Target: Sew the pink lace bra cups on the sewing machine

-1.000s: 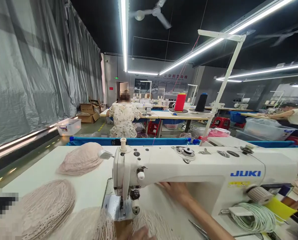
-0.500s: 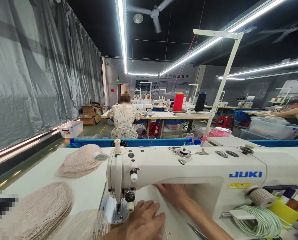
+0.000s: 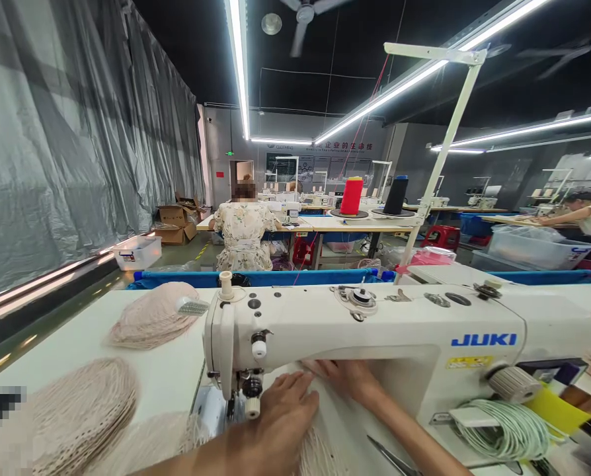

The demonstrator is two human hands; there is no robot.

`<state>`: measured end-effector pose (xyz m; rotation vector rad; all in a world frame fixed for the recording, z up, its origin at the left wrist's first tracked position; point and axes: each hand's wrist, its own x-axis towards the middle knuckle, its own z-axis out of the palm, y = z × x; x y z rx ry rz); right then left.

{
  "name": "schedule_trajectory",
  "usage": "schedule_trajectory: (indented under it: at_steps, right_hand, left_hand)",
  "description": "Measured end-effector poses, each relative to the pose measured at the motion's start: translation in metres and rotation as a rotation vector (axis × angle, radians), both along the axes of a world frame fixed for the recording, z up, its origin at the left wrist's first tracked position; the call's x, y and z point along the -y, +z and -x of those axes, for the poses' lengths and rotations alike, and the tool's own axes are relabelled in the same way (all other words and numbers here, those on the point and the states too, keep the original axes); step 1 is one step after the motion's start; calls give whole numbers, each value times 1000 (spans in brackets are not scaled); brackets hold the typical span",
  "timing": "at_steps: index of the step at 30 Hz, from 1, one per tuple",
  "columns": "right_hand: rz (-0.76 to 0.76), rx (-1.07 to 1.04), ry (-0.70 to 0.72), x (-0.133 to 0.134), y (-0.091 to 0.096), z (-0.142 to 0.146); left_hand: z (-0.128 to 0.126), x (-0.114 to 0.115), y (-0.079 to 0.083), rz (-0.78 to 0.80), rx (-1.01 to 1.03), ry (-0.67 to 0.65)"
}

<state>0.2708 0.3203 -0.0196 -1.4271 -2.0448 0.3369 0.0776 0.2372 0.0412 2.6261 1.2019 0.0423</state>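
Note:
My left hand point(image 3: 283, 410) lies flat beside the needle area of a white JUKI sewing machine point(image 3: 375, 324), fingers stretched forward. A pale beige lace piece point(image 3: 320, 456) with loose strands shows by its wrist. Under the machine's arm is my right hand point(image 3: 350, 380), its visible fingers stretched to the left; the arm hides some of it. Fabric under the fingers is hard to make out. To the left lie stacks of beige lace pieces point(image 3: 84, 413), one partly behind my left forearm. Metal scissors or tweezers point(image 3: 389, 456) rest near my right forearm.
A coil of pale green cord point(image 3: 504, 430) hangs at the machine's right. Another lace stack point(image 3: 151, 314) sits on the far left tabletop point(image 3: 171, 370). Red point(image 3: 351, 196) and black thread cones point(image 3: 395, 196) stand behind. A person point(image 3: 243, 231) sits ahead, another farther right.
My left hand has moved slightly forward and its fingers have come closer together. My right hand has drawn slightly nearer to it. The whole view has shifted a little.

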Motion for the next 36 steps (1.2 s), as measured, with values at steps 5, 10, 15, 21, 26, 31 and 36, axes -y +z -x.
schedule_trajectory:
  at_steps: [5, 10, 15, 21, 26, 31, 36]
  right_hand:
    - [46, 165, 72, 10, 4, -1]
    - [2, 206, 51, 10, 9, -2]
    - [-52, 257, 72, 16, 7, -3]
    - [-150, 232, 74, 20, 8, -1]
    - [-177, 212, 83, 18, 11, -5]
    - [-152, 240, 76, 25, 11, -8]
    - [-137, 235, 53, 27, 13, -7]
  left_hand:
    - [-7, -1, 13, 108, -124, 80]
    - [-6, -2, 10, 129, -83, 103]
    - [-6, -6, 5, 115, -55, 81]
    - [-8, -6, 10, 81, -85, 87]
    - [-9, -5, 11, 37, -84, 88]
    - [-14, -9, 2, 39, -119, 64]
    - [-14, -12, -8, 24, -100, 74]
